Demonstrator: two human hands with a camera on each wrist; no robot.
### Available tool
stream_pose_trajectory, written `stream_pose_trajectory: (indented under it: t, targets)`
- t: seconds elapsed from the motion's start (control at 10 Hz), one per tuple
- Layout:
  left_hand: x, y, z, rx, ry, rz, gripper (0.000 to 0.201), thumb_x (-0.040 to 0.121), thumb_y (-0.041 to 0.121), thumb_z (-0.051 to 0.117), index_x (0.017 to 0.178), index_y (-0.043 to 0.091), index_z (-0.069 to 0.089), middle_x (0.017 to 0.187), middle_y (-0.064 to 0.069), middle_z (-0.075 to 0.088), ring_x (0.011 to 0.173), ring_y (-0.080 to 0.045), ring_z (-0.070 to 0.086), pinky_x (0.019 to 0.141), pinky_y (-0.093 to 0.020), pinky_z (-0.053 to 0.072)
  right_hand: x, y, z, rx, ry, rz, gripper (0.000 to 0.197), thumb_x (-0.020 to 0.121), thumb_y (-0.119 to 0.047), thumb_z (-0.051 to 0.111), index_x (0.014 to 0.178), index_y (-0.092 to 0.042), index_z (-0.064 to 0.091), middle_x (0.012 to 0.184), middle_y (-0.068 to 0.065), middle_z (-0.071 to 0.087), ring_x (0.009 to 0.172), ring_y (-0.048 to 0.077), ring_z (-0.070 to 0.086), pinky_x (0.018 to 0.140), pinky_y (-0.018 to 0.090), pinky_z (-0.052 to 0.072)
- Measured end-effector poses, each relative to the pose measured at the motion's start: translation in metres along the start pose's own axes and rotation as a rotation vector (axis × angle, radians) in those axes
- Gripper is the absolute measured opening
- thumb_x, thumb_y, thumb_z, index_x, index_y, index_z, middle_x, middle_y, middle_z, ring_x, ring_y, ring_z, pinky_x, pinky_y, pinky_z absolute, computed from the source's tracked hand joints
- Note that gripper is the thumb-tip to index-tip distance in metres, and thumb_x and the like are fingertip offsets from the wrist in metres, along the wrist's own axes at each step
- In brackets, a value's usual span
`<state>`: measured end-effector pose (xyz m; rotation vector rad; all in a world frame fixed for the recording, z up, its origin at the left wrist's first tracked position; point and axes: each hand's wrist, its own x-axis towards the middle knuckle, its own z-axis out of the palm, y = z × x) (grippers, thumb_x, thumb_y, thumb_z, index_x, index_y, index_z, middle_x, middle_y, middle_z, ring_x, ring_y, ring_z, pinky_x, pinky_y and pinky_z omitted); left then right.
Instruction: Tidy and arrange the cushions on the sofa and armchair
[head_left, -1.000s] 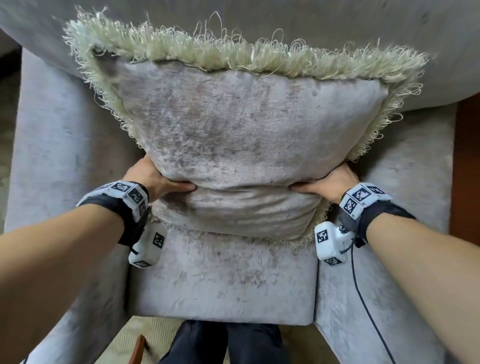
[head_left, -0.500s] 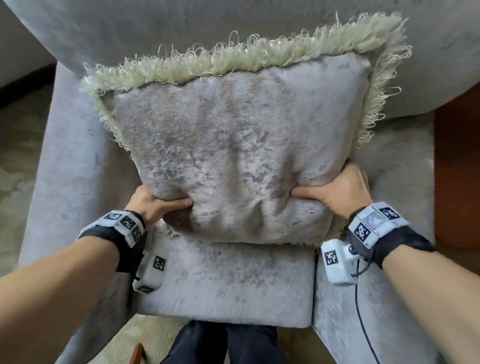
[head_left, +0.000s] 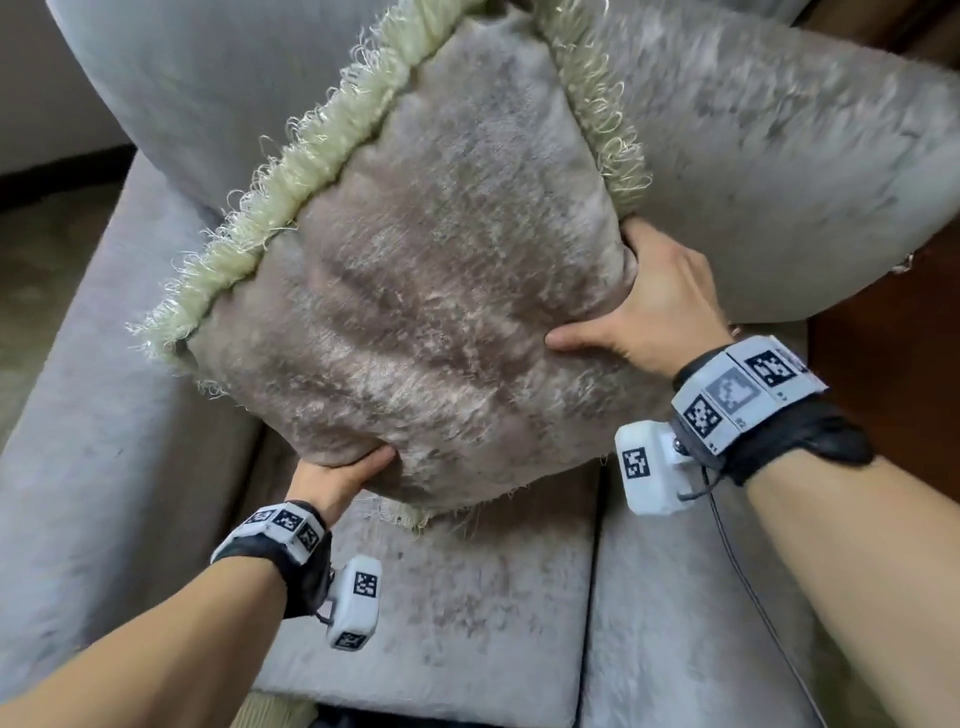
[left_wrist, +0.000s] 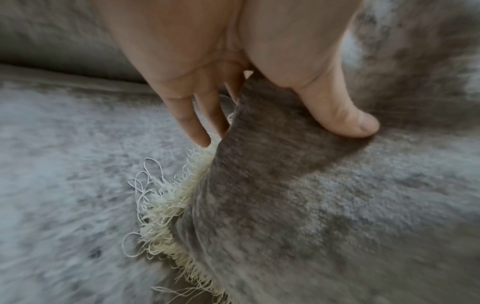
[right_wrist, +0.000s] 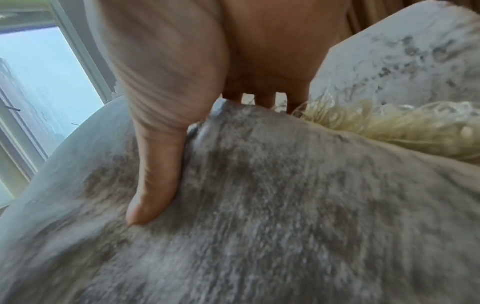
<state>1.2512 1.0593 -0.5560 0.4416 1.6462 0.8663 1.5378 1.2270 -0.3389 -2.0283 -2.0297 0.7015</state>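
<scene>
A grey velvet cushion (head_left: 447, 291) with a cream fringe (head_left: 291, 171) hangs tilted like a diamond over the armchair seat (head_left: 457, 613). My left hand (head_left: 337, 475) grips its lowest corner, thumb on the front face and fingers behind. The left wrist view shows that thumb (left_wrist: 345, 121) pressed into the cushion (left_wrist: 324, 205) above the fringe (left_wrist: 168, 207). My right hand (head_left: 649, 312) holds the right edge, thumb on the front, fingers wrapped behind. In the right wrist view its thumb (right_wrist: 153, 181) lies on the cushion (right_wrist: 259, 216).
The grey armchair has a tall backrest (head_left: 208, 93) behind the cushion, a left armrest (head_left: 93, 415) and a right armrest (head_left: 691, 634). Dark wooden floor (head_left: 893, 338) shows at the right. A window (right_wrist: 39, 86) appears in the right wrist view.
The cushion has turned counter-clockwise from level to a diamond tilt and lifted off the seat. My right hand rose along its edge while my left hand dropped to the bottom corner.
</scene>
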Motion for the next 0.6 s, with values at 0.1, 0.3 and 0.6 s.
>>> stream_pose_trajectory:
  t: [0.1, 0.3, 0.6]
  targets:
    - [0.016, -0.004, 0.015, 0.006, 0.013, -0.039, 0.013, 0.070, 0.017, 0.089, 0.076, 0.021, 0.078, 0.078, 0.003, 0.076, 0.082, -0.018, 0.068, 0.082, -0.033, 0.052, 0.017, 0.012, 0.018, 0.004, 0.011, 0.003, 0.093, 0.044, -0.057, 0.096, 0.119, -0.020, 0.057, 0.126, 0.002, 0.065, 0.119, 0.028, 0.058, 0.099, 0.042, 0.048]
    - [0.037, -0.010, 0.024, 0.085, 0.048, -0.052, 0.030, 0.076, 0.018, 0.087, 0.060, 0.042, 0.079, 0.070, 0.023, 0.074, 0.092, -0.019, 0.067, 0.090, -0.035, 0.050, 0.029, 0.027, 0.035, -0.002, 0.019, 0.023, 0.106, 0.046, -0.055, 0.096, 0.135, -0.017, 0.052, 0.134, 0.004, 0.060, 0.127, 0.031, 0.052, 0.105, 0.044, 0.043]
    - [-0.011, 0.027, 0.008, 0.291, -0.001, -0.135, 0.059, 0.072, 0.041, 0.089, 0.116, 0.009, 0.066, 0.105, -0.005, 0.072, 0.092, -0.021, 0.066, 0.074, -0.031, 0.052, -0.007, 0.018, 0.026, -0.057, 0.105, 0.100, 0.098, 0.062, -0.055, 0.090, 0.139, -0.015, 0.044, 0.139, 0.006, 0.043, 0.131, 0.030, 0.036, 0.110, 0.040, 0.032]
